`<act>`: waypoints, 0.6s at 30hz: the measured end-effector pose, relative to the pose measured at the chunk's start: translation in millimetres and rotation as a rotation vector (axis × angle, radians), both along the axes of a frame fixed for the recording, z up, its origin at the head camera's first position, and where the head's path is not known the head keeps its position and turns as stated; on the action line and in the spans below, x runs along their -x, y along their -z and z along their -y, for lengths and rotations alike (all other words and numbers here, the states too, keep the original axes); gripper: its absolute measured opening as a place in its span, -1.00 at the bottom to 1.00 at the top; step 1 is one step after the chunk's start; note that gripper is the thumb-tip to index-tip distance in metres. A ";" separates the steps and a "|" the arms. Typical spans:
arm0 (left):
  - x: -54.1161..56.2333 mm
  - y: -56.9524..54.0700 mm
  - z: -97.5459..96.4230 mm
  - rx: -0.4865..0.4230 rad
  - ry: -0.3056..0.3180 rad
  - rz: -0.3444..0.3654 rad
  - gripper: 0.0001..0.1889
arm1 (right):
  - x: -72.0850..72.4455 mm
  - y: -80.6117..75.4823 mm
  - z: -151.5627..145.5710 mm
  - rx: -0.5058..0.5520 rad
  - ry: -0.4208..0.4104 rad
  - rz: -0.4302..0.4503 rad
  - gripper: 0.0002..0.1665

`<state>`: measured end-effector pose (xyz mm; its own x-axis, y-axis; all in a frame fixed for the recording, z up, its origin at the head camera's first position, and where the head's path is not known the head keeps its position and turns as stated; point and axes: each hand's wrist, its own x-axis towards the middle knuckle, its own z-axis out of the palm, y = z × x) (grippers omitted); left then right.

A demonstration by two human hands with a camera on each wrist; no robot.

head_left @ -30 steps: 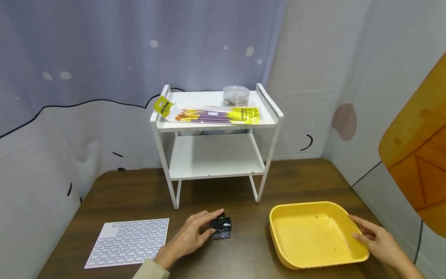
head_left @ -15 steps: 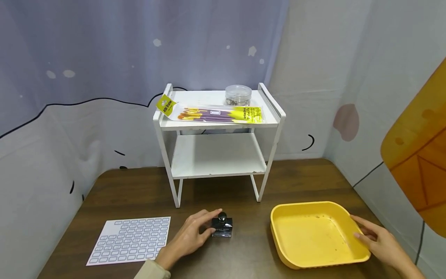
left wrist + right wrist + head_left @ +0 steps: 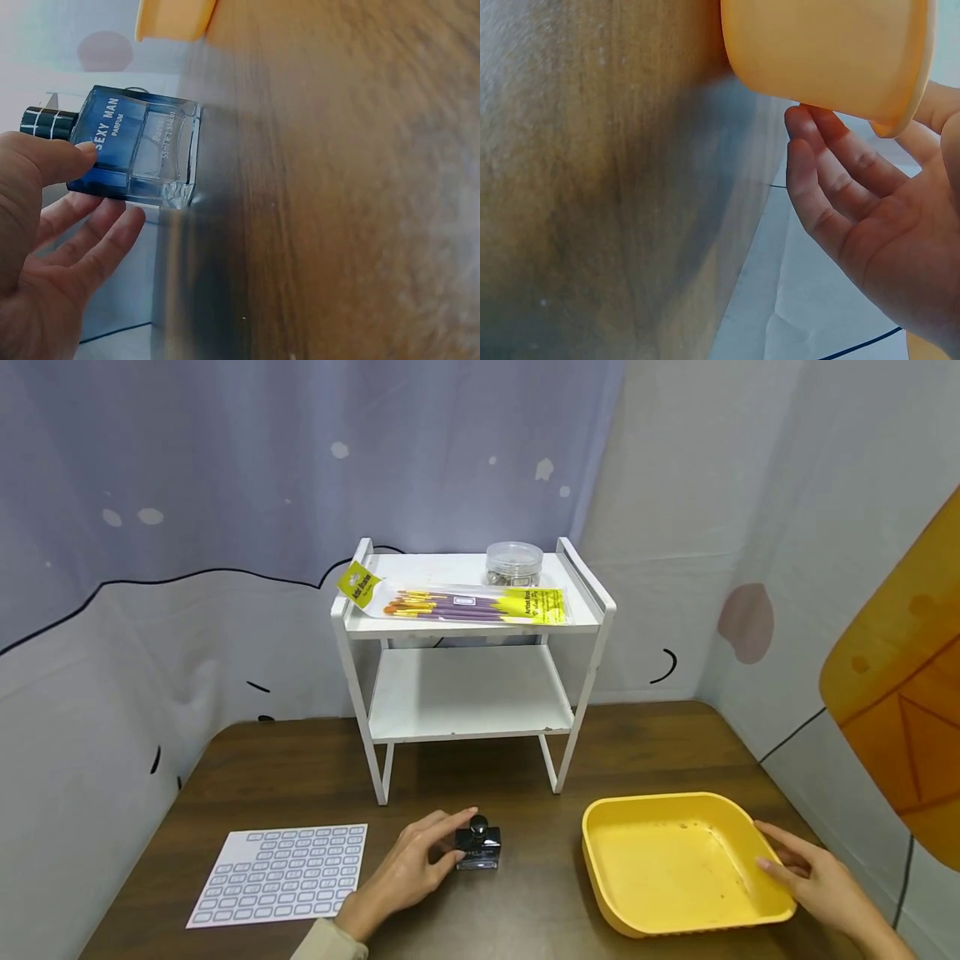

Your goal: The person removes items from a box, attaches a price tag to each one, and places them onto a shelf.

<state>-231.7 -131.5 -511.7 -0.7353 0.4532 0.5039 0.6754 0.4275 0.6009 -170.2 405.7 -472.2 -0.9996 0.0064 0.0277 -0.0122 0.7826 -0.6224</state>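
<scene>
My left hand [image 3: 408,864] holds a dark blue glass perfume bottle [image 3: 477,850] with a black cap, low over or on the table. In the left wrist view the thumb lies across the front of the perfume bottle [image 3: 139,146], over its lettering, and other fingers reach behind it. Whether its base touches the wood is hard to tell. My right hand [image 3: 813,872] grips the right rim of a yellow plastic tray [image 3: 675,877]. Its thumb is on the inner side; in the right wrist view the fingers [image 3: 840,161] lie along the outer wall.
A white two-tier shelf [image 3: 472,693] stands at the back of the brown table [image 3: 262,768]. Its top bears a packet of artist brushes [image 3: 457,607] and a clear lidded jar [image 3: 513,565]. A label sheet [image 3: 281,875] lies left of my left hand. Patterned cloth surrounds the table.
The head view has shifted slightly. The perfume bottle shows a small change of tilt in my left hand. My right hand keeps its grip on the tray.
</scene>
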 end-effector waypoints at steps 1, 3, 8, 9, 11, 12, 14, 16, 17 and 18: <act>0.0 0.2 0.1 -0.004 0.000 0.009 -0.24 | 0.1 0.0 -0.1 -0.003 -0.003 -0.012 -0.28; -0.6 0.6 1.1 -0.017 0.000 0.032 -0.22 | 0.9 -0.8 -0.4 -0.022 -0.005 -0.042 -0.25; -5.1 -2.5 14.6 -0.083 -0.042 0.051 -0.19 | 6.4 -7.7 1.6 -0.100 0.025 -0.123 -0.17; -6.4 -3.9 19.8 -0.093 -0.072 0.036 -0.20 | 7.2 -10.5 2.7 -0.105 0.033 -0.129 -0.15; -9.1 -7.8 32.5 -0.094 -0.161 -0.019 -0.23 | 8.1 -18.0 6.0 -0.117 0.040 -0.138 -0.12; -10.4 -10.2 40.1 -0.092 -0.218 -0.049 -0.26 | 8.3 -22.5 8.3 -0.114 0.041 -0.143 -0.11; -14.0 -16.1 56.7 -0.080 -0.364 -0.083 -0.32 | 8.8 -32.1 14.7 -0.103 0.032 -0.162 -0.09; -17.6 -21.7 75.4 -0.051 -0.519 -0.067 -0.37 | 9.0 -42.4 22.8 -0.094 0.018 -0.173 -0.07; -19.1 -24.0 85.2 -0.031 -0.592 -0.026 -0.39 | 9.1 -47.1 27.2 -0.089 0.012 -0.183 -0.07; -20.6 -26.2 95.0 -0.006 -0.657 0.037 -0.40 | 9.1 -51.4 31.6 -0.080 0.003 -0.188 -0.07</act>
<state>-211.1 -226.5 -485.6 -0.8747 -0.0992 0.4745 0.2537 0.7404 0.6225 -179.3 374.1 -420.8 -0.9767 -0.0004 0.2145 -0.1200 0.8297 -0.5451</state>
